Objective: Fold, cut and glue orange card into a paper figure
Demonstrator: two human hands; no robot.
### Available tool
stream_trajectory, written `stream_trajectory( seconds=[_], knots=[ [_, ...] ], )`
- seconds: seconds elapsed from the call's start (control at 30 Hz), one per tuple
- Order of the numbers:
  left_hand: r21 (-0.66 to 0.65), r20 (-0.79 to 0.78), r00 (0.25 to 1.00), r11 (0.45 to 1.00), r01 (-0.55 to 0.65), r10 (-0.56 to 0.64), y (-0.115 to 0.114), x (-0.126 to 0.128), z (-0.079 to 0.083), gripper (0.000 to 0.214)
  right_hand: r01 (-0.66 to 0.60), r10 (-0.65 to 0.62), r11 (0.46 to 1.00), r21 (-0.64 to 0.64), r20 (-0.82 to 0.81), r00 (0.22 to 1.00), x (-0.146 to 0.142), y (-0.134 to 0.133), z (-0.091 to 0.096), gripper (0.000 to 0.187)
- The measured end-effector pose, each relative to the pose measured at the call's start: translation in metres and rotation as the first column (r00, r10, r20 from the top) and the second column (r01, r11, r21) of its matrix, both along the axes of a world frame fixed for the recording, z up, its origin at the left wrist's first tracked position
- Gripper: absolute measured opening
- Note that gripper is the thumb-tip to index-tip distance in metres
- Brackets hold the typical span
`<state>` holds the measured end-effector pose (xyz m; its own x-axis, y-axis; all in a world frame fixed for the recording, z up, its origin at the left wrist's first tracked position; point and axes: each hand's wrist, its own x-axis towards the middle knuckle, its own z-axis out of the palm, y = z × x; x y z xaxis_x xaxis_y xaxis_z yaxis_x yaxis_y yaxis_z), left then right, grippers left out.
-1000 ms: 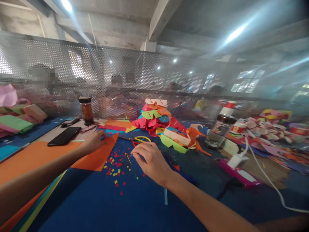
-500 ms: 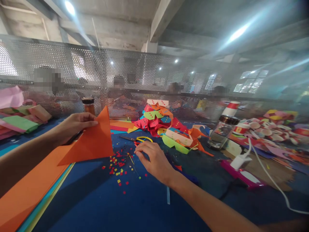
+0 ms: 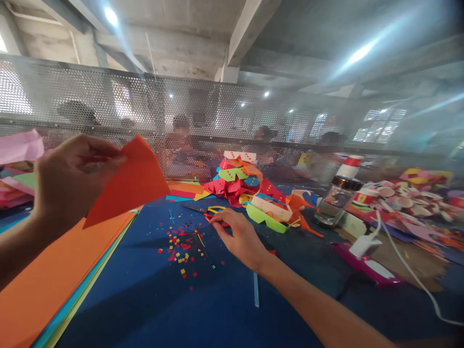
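Left hand [image 3: 74,171]: fingers pinching orange paper [image 3: 132,182]
Right hand [image 3: 241,238]: fingers half curled; hold, cannot tell
Scissors [image 3: 205,210]: 1 pair, by right fingertips

Place: a workshop, apparently for paper craft, shared by several people
Ceiling: bare concrete, crossed by a heavy beam [image 3: 250,34], with bright lights [image 3: 360,53]
Partition: a perforated metal screen [image 3: 203,104] along the far side
Beyond the screen: people [image 3: 181,126], seen dimly
Table: blue-topped [image 3: 145,309], bearing a stack of coloured sheets [image 3: 68,275] and scissors [image 3: 216,209]
Heap: cut and folded paper pieces [image 3: 234,174], many dotted
Scraps: tiny red and yellow paper bits [image 3: 183,272], scattered
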<state>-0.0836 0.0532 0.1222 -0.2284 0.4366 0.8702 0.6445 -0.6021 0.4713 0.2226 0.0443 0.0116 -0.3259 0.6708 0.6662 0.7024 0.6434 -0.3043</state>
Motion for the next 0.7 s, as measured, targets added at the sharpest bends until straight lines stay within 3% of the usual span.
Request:
stream_trajectory(
  seconds=[0.03, 0.1, 0.2, 0.27, 0.33, 0.6, 0.7],
  knots=[
    [0.097, -0.098, 0.994, 0.995, -0.031, 0.041, -0.005, 0.001, -0.009, 0.009, 0.01, -0.01, 1.0, -0.002, 0.004, 1.0, 0.001, 0.001, 0.001, 0.013],
    [0.215, -0.301, 0.954, 0.975, 0.054, 0.013, -0.014, 0.002, -0.034, 0.004, 0.035, -0.034, 0.999, -0.006, 0.016, 0.999, 0.002, 0.002, 0.002, 0.011],
    [0.047, -0.591, 0.771, 0.943, 0.328, -0.238, -0.025, 0.004, -0.083, 0.02, 0.076, -0.075, 0.997, -0.019, 0.056, 0.996, 0.002, 0.003, 0.003, 0.011],
    [-0.112, -0.688, 0.623, 0.903, 0.415, -0.371, -0.031, 0.006, -0.111, 0.024, 0.105, -0.101, 0.994, -0.032, 0.099, 0.99, 0.002, 0.003, 0.005, 0.011],
    [-0.254, -0.726, 0.497, 0.858, 0.447, -0.475, -0.036, 0.01, -0.128, 0.022, 0.137, -0.128, 0.989, -0.048, 0.157, 0.979, 0.001, 0.005, 0.008, 0.012],
    [-0.374, -0.773, 0.332, 0.812, 0.449, -0.54, -0.046, 0.02, -0.136, 0.026, 0.311, -0.212, 0.939, -0.145, 0.466, 0.859, 0.004, 0.045, 0.013, 0.014],
    [-0.41, -0.759, 0.313, 0.792, 0.452, -0.572, -0.044, 0.018, -0.14, 0.025, 0.384, -0.211, 0.903, -0.191, 0.581, 0.786, 0.003, 0.064, 0.007, 0.031]
  ],
)
